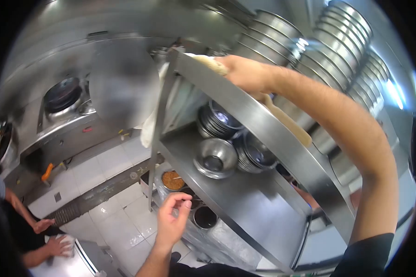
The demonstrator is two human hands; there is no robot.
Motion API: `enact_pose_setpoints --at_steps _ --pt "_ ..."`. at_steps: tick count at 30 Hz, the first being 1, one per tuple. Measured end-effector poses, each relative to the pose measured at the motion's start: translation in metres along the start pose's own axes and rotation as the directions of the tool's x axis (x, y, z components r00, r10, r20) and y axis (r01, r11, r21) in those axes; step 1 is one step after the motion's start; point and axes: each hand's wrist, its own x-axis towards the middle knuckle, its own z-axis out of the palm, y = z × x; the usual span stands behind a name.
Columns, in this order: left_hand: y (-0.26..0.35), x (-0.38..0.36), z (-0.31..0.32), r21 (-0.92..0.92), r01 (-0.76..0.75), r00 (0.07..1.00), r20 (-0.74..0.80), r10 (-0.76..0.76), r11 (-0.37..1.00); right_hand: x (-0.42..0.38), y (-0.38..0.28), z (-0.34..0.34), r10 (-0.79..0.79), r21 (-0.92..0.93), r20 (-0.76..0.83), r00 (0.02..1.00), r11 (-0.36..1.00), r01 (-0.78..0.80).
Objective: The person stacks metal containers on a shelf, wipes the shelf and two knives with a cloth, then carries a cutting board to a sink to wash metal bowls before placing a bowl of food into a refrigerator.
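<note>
Right hand [245, 71] grips a wooden board [282, 119] on the top shelf [245, 108]; left hand [171, 221] half-curled, empty, at 6 o'clock; board could slip, knocking bowls [215, 159] below.

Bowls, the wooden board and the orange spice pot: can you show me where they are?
Bowl [215, 159]: head view, on its shiny rim, middle shelf.
Wooden board [286, 122]: head view, on its long flat part below the right hand [245, 71].
Orange spice pot [173, 180]: head view, on the powder's surface.
</note>
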Motion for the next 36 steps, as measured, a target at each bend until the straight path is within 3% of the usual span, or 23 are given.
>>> enact_pose_setpoints --at_steps 2,5,8,10,12,16,17,18,19,21,24,25,28,30,33,36 --pt "0.001 -0.001 0.003 -0.038 0.039 0.998 0.043 -0.037 0.999 -0.024 0.001 -0.007 0.031 -0.064 0.085 0.996 0.998 -0.026" --pt "0.016 0.004 0.012 -0.08 0.037 0.995 0.091 -0.03 0.996 -0.102 -0.003 -0.013 0.168 0.151 0.202 0.965 0.968 -0.2" --pt "0.028 0.008 0.013 -0.035 0.022 0.992 0.126 -0.018 0.999 -0.206 0.014 -0.02 0.245 -0.047 0.202 0.948 0.969 -0.241" --pt "0.028 0.011 0.016 -0.038 0.012 0.987 0.161 -0.006 0.999 -0.282 0.003 -0.019 0.417 0.138 0.3 0.858 0.871 -0.471" --pt "0.031 0.015 0.022 -0.046 0.027 0.98 0.199 -0.017 0.999 -0.361 0.017 -0.017 0.632 0.37 0.452 0.629 0.509 -0.777" --pt "0.029 0.009 0.048 -0.053 0.065 0.948 0.316 -0.045 0.997 -0.461 0.01 -0.012 0.697 0.288 0.402 0.594 0.519 -0.805" --pt "0.028 0.006 0.057 -0.07 0.076 0.931 0.363 -0.046 0.995 -0.477 0.003 -0.016 0.747 0.199 0.401 0.53 0.493 -0.847" --pt "0.031 0.002 0.066 -0.073 0.115 0.903 0.423 -0.074 0.991 -0.487 -0.007 -0.02 0.809 0.089 0.308 0.501 0.499 -0.862" --pt "0.034 -0.003 0.076 -0.069 0.155 0.871 0.48 -0.104 0.985 -0.494 -0.022 -0.023 0.826 -0.014 0.126 0.55 0.556 -0.831" --pt "0.044 -0.016 0.098 -0.048 0.214 0.798 0.584 -0.146 0.976 -0.525 -0.043 -0.03 0.731 0.032 -0.205 0.65 0.669 -0.743" --pt "0.057 -0.043 0.136 -0.059 0.124 0.735 0.677 -0.052 0.991 -0.569 -0.068 -0.016 0.551 0.009 -0.543 0.634 0.759 -0.652" --pt "0.063 -0.05 0.148 -0.106 0.107 0.699 0.715 0.0 0.989 -0.582 -0.076 -0.006 0.503 -0.005 -0.617 0.605 0.766 -0.643" --pt "0.105 -0.083 0.19 -0.274 -0.281 0.559 0.732 0.389 0.92 -0.614 -0.096 0.044 0.402 -0.026 -0.762 0.507 0.764 -0.645" --pt "0.14 -0.118 0.222 -0.381 -0.254 0.49 0.742 0.458 0.889 -0.622 -0.106 0.084 0.338 -0.036 -0.823 0.456 0.77 -0.637" --pt "0.18 -0.169 0.27 -0.611 0.225 0.307 0.784 0.54 0.759 -0.611 -0.109 0.148 0.265 -0.038 -0.871 0.414 0.803 -0.595" --pt "0.183 -0.178 0.281 -0.574 0.384 0.372 0.813 0.448 0.723 -0.58 -0.106 0.2 0.198 -0.046 -0.892 0.407 0.854 -0.518"
